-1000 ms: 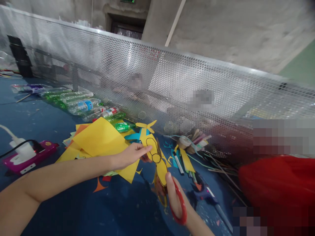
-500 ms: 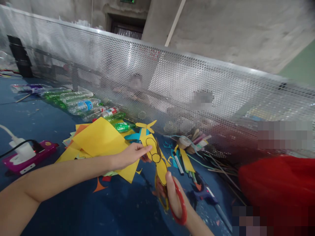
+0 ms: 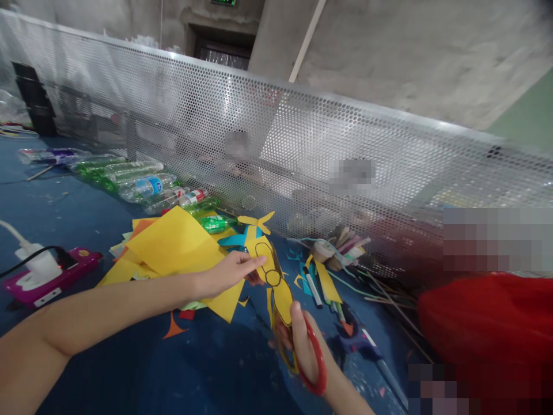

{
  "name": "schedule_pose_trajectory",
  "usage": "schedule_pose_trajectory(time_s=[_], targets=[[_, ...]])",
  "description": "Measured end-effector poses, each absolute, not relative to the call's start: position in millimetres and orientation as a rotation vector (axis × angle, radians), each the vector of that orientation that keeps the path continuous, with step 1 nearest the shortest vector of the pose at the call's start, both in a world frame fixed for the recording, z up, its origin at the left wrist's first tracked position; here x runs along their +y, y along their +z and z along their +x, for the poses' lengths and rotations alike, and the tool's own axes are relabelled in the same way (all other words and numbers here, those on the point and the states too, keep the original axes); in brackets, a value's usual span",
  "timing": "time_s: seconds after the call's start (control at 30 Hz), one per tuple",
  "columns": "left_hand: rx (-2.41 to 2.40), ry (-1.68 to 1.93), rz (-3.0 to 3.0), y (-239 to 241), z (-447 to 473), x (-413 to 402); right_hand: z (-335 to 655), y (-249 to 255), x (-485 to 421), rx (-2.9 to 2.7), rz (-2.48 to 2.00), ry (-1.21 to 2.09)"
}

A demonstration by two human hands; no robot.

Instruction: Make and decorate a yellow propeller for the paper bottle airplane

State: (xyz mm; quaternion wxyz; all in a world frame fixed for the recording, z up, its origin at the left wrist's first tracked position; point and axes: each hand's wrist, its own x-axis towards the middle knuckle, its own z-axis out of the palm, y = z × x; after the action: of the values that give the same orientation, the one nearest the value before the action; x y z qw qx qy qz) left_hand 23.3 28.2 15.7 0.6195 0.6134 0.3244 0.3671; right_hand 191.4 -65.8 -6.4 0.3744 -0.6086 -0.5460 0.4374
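My left hand (image 3: 246,265) pinches the upper edge of a piece of yellow paper (image 3: 283,300), thumb on top. Drawn on it in black is a propeller-like outline, two long lobes joined by a small circle. Scissors (image 3: 318,363) with red-rimmed handles are held in my right hand (image 3: 305,340), their blades largely hidden at the paper. A narrow yellow strip (image 3: 270,308) hangs beside the lower lobe. Behind my left hand stands a yellow propeller shape (image 3: 257,221) on a blue piece. A stack of yellow paper sheets (image 3: 173,245) lies under and beyond my left forearm.
Several plastic bottles (image 3: 147,185) lie along the perforated metal screen (image 3: 207,109). A purple power strip (image 3: 47,282) sits at left. At right are markers (image 3: 314,288), paper scraps and a blue glue gun (image 3: 360,340). A person in red (image 3: 479,317) is at far right.
The yellow strip now hangs away from the left side of the lower lobe. My hands and the drawn paper have barely shifted.
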Motion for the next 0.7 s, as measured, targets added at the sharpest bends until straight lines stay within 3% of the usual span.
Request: schedule_pose_trajectory(time_s=[0.7], targets=[[0.562,0.919,1.382,5.7,23.6,42.8,201.8,-21.0,-63.7,-1.519,-1.449,1.147]])
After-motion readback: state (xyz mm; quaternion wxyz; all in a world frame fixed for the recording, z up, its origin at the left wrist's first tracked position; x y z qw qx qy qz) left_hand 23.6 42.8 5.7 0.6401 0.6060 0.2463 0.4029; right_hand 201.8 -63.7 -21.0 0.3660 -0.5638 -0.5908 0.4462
